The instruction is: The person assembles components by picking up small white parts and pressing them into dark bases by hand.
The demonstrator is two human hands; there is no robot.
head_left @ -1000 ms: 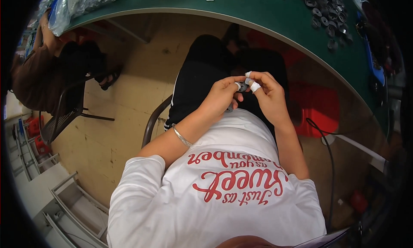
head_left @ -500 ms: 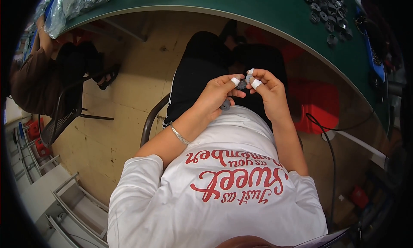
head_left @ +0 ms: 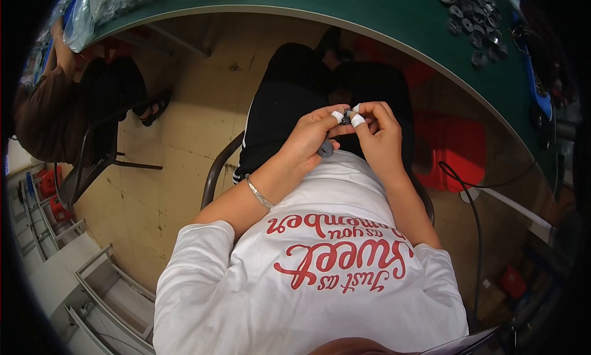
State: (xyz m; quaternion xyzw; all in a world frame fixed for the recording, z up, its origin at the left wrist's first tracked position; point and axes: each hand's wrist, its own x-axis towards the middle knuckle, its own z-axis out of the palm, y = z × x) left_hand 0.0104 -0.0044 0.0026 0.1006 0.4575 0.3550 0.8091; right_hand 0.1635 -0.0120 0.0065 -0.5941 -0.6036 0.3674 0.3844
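Note:
Above my lap, my left hand (head_left: 312, 133) pinches a small dark grey plastic part (head_left: 347, 117) between thumb and fingers. A second grey part (head_left: 325, 148) is tucked against the palm under its curled lower fingers. My right hand (head_left: 377, 128) meets the left one, its thumb and forefinger closed on the same small part from the other side. White tape wraps the tips of both thumbs and the right forefinger. The fingers cover most of the pinched part, so its exact shape cannot be made out.
A green table (head_left: 369, 16) curves in front of me, with a heap of dark grey parts (head_left: 474, 23) at its right and clear plastic bags (head_left: 104, 13) at its left. A red stool (head_left: 452, 149) stands to the right. Another person (head_left: 49, 112) sits at the left.
My right hand has moved left and closed in on the left hand, bringing its fingertips onto the part held there. The left hand has barely moved.

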